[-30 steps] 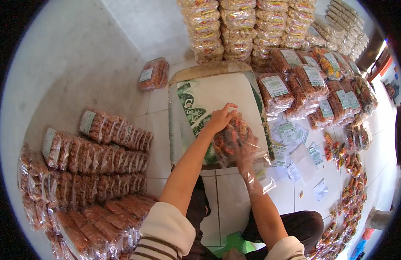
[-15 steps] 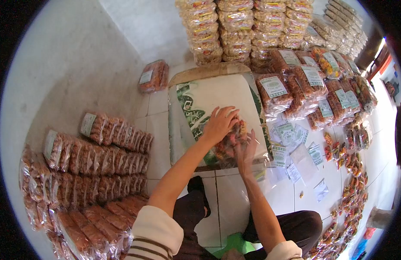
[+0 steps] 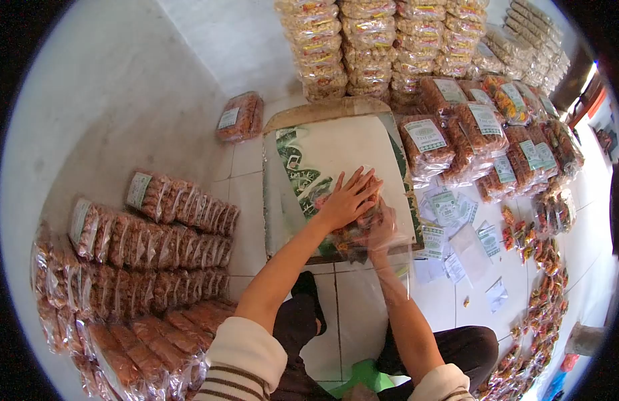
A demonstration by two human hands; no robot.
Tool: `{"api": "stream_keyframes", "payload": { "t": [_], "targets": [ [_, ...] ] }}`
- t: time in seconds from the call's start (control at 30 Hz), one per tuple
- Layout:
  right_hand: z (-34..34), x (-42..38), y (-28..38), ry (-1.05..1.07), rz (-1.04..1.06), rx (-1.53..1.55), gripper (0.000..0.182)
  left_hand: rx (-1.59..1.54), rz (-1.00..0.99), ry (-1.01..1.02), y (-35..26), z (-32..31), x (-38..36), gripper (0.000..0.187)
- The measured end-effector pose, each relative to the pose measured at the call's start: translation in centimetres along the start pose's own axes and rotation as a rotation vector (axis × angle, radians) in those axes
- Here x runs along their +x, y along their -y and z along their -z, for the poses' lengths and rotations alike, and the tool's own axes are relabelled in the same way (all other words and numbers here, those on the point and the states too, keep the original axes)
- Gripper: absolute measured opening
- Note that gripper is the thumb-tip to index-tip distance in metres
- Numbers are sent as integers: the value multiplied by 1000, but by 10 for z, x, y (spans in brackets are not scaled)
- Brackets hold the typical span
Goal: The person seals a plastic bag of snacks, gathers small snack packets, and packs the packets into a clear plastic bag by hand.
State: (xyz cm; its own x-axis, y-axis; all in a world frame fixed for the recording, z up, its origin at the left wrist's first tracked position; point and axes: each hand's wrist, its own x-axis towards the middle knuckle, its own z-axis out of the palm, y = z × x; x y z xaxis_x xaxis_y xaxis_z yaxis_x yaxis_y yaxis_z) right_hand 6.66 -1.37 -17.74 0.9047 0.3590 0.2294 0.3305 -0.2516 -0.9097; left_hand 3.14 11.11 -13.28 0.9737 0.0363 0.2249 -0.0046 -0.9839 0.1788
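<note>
A clear plastic bag with reddish snack pieces [image 3: 350,235] lies on the low board [image 3: 336,137] with a white and green printed top. My left hand [image 3: 349,199] rests on the bag from above, its fingers spread. Close on its right, my right hand [image 3: 381,227] is at the bag's side, seen through clear plastic that trails down over the wrist. Glare and the plastic hide its fingers in part.
Packed snack bags [image 3: 149,230] are piled at the left. Labelled packs [image 3: 426,144] and tall stacks [image 3: 369,47] stand behind. Loose labels [image 3: 445,206] and small colourful pieces [image 3: 547,281] lie on the floor at the right.
My left hand has shifted slightly right and spread flatter over the bag. My right hand has moved down and in against the bag, and the plastic now reaches over its wrist.
</note>
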Motion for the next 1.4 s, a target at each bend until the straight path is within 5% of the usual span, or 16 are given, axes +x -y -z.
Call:
{"api": "stream_keyframes", "payload": {
  "t": [0.2,0.23,0.3,0.37,0.47,0.63,0.73,0.97,1.13,1.27,1.4],
  "targets": [
    [36,-29,-7,166,-124,433,53,-4,230,-135,6,3,5,47],
    [47,-38,-12,166,-123,428,53,-122,319,-177,16,6,1,46],
    [64,-51,-20,307,227,-18,59,-235,407,-215,32,7,-13,46],
    [74,-55,1,338,262,12,60,-249,630,-171,47,0,-30,46],
    [74,-58,0,393,299,16,62,-272,457,-200,48,0,-58,47],
    [64,-48,6,492,340,-110,64,-213,477,-67,30,3,-60,45],
    [49,-47,2,428,260,95,50,-213,491,-50,26,3,-54,42],
    [27,-43,16,104,245,-183,18,-309,452,-105,32,1,-49,37],
    [8,-34,11,-39,304,-269,20,-424,438,-108,52,-8,-47,33],
    [-4,-28,10,-56,229,-257,21,-737,468,-18,54,9,-45,39],
    [-4,-24,12,-39,118,-179,20,-729,364,-70,55,16,-44,44]
  ]
}}
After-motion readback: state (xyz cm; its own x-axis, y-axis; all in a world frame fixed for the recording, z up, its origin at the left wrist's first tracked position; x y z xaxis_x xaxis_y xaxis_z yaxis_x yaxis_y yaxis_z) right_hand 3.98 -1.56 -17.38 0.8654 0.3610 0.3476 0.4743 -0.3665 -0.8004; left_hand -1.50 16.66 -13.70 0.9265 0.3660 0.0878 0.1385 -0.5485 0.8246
